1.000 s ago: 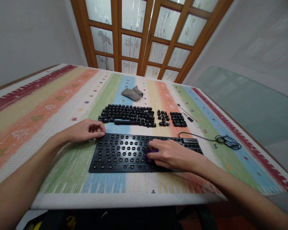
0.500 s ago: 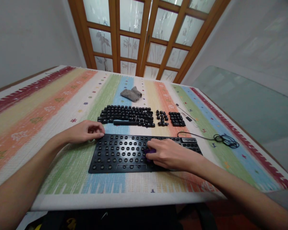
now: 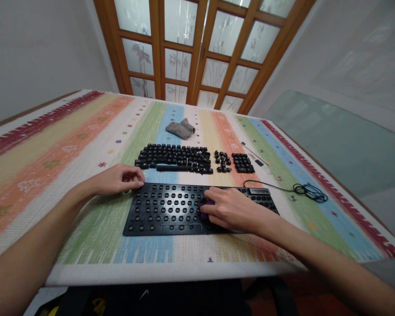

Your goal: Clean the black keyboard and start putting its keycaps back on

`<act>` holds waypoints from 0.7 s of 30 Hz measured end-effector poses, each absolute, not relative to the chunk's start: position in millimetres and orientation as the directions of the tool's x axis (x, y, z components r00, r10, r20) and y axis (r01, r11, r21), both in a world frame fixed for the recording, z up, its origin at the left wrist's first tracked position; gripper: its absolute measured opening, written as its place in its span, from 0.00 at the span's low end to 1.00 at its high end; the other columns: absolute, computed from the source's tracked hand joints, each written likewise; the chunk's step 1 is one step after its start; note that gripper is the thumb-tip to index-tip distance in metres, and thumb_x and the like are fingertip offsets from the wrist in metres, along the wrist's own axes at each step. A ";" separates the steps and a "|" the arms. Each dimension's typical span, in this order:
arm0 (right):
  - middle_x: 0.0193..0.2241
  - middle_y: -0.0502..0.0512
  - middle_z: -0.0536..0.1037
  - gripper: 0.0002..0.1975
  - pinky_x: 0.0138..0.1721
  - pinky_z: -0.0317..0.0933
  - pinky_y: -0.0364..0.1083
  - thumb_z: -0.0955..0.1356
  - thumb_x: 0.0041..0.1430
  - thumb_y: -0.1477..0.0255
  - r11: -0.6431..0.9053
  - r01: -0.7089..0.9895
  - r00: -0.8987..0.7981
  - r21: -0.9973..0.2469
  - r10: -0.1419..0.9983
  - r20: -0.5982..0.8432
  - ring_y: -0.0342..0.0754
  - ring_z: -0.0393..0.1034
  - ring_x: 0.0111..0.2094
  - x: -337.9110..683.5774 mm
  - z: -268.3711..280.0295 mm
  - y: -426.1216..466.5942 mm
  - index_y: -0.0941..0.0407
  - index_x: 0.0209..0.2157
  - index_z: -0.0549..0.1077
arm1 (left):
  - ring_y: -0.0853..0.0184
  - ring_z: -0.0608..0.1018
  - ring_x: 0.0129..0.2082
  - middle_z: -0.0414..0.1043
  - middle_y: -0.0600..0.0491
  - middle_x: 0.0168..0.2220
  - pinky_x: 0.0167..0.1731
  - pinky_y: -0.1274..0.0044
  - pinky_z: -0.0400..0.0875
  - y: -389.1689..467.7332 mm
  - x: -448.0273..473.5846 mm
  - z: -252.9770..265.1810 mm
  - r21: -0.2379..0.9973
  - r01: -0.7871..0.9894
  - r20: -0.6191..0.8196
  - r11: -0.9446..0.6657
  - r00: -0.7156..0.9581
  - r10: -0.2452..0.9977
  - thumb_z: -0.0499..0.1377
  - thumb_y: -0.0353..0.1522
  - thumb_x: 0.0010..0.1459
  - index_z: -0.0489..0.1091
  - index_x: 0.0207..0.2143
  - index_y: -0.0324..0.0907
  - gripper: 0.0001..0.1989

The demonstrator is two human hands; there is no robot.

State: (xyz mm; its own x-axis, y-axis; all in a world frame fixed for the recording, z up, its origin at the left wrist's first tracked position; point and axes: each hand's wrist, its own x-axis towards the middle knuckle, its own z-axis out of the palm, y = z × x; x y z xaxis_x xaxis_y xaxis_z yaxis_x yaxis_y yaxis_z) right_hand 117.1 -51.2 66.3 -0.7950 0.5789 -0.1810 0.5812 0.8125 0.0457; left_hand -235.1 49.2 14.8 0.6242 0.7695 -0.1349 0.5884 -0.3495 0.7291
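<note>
One black keyboard base (image 3: pixel 184 215), rows of key sockets (image 3: pixel 183 202) exposed, flat beside the tabletop's (image 3: pixel 92 237) near edge, around its middle. Pinched over it in the right hand (image 3: pixel 230 208), a purple object (image 3: pixel 206 210), mostly covered and impossible to identify. At the base's far left corner, the left hand (image 3: pixel 127 179), curled; hard to tell whether gripping. Just beyond, loose keycaps (image 3: pixel 171 154) in three groups; toward the tabletop's right edge, a coiled cable (image 3: pixel 311 193); farther back, grey cloth (image 3: pixel 181 130). Right part of the base partly hidden.
</note>
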 end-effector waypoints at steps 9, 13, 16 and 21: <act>0.34 0.59 0.73 0.07 0.26 0.54 0.44 0.63 0.67 0.77 0.819 0.556 -0.806 0.140 0.573 -0.149 0.49 0.67 0.36 116.5 60.4 -65.1 0.60 0.38 0.74 | 0.68 0.71 0.25 0.73 0.51 0.26 0.27 0.78 0.64 49.8 -234.4 14.0 0.724 0.591 -0.130 -0.356 0.623 0.772 0.59 0.44 0.56 0.74 0.34 0.38 0.17; 0.36 0.58 0.73 0.06 0.25 0.53 0.45 0.63 0.67 0.78 0.838 0.526 -0.823 0.143 0.544 -0.163 0.50 0.66 0.36 118.0 62.1 -64.9 0.60 0.40 0.72 | 0.68 0.71 0.25 0.72 0.52 0.26 0.27 0.78 0.64 49.1 -235.1 14.9 0.731 0.587 -0.131 -0.348 0.621 0.773 0.59 0.44 0.56 0.74 0.33 0.38 0.17; 0.36 0.57 0.72 0.06 0.24 0.50 0.45 0.64 0.67 0.76 0.848 0.521 -0.827 0.096 0.529 -0.190 0.49 0.66 0.36 118.0 63.4 -58.9 0.59 0.38 0.73 | 0.68 0.71 0.25 0.72 0.52 0.25 0.26 0.78 0.63 49.2 -235.7 14.2 0.732 0.587 -0.137 -0.346 0.623 0.770 0.59 0.45 0.56 0.74 0.33 0.38 0.18; 0.35 0.57 0.71 0.08 0.25 0.49 0.44 0.63 0.68 0.75 0.850 0.525 -0.828 0.037 0.521 -0.208 0.46 0.65 0.33 116.7 62.7 -50.2 0.59 0.36 0.73 | 0.69 0.71 0.24 0.72 0.53 0.25 0.26 0.78 0.63 48.8 -235.8 13.9 0.732 0.586 -0.136 -0.347 0.625 0.769 0.59 0.45 0.56 0.74 0.34 0.39 0.17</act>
State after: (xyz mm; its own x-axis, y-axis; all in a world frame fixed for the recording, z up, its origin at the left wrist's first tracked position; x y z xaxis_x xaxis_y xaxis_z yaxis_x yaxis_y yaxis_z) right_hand 116.7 -50.2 62.7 -0.8280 0.5206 -0.2081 0.5253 0.8501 0.0369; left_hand -235.8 48.8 13.9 0.6246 0.7690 -0.1362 0.5863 -0.3465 0.7322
